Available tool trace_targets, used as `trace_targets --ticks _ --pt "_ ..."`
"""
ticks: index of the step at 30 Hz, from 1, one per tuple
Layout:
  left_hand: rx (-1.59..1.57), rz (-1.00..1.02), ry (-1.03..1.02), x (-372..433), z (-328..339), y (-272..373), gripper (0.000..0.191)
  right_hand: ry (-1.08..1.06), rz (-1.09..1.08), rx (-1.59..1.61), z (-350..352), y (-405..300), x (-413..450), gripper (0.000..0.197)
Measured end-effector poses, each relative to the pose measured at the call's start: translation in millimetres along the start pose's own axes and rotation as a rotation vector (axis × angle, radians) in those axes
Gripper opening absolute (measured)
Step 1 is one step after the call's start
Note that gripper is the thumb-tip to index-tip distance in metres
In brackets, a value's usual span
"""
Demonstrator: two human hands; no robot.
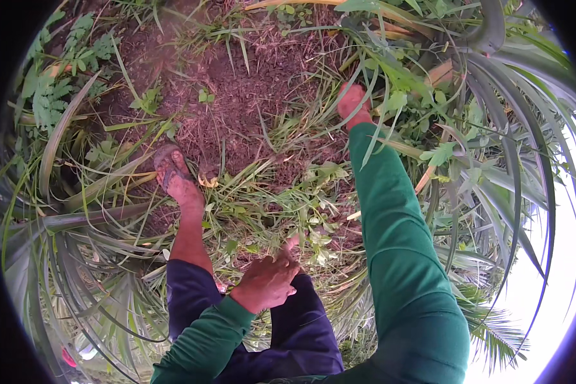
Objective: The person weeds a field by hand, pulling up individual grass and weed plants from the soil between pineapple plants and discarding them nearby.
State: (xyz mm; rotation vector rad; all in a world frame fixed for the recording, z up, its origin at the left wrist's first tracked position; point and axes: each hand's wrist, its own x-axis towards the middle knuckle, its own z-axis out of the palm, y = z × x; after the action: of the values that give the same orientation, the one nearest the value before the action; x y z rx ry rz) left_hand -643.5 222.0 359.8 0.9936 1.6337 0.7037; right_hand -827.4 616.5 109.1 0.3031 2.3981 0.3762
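Note:
My right hand (354, 104) reaches far forward to a clump of long grass and leafy weeds (393, 101). It looks curled, with blades crossing it; its fingertips are hidden, so a grip on the stems cannot be confirmed. Close to my body, between my knees, is my left hand (267, 284), back upward and fingers bent. What may lie under those fingers is out of sight. Just beyond it, loose-looking grass and pale-leaved weeds (317, 240) cover the soil. Both arms wear green sleeves.
Strap-leaved plants (513, 110) arch along the right, and more long leaves (72, 240) crowd the left. Reddish-brown soil (230, 91) shows ahead. My left foot, in a muddy sandal (170, 165), stands beside grass. Feathery foliage (48, 96) grows at upper left.

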Motion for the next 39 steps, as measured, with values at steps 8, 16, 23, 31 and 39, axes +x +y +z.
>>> trace_targets --ticks 8,16,23,31,39 --pt "-0.011 -0.050 -0.015 -9 -12 -6 0.047 0.435 -0.235 0.887 -12 -44 -125 0.012" --pt "-0.058 0.026 0.120 5 4 -19 0.045 -0.409 -0.358 -0.107 11 -22 -207 0.051" --pt "-0.039 -0.052 -0.044 3 1 -7 0.045 0.720 0.157 -0.089 21 69 -68 0.033" --pt "-0.055 0.048 0.094 -5 14 -22 0.049 0.204 -0.005 0.727 33 15 -167 0.017" --pt "0.026 0.014 0.041 -4 -6 -12 0.052 0.420 -0.158 0.307 -4 15 -126 0.033"
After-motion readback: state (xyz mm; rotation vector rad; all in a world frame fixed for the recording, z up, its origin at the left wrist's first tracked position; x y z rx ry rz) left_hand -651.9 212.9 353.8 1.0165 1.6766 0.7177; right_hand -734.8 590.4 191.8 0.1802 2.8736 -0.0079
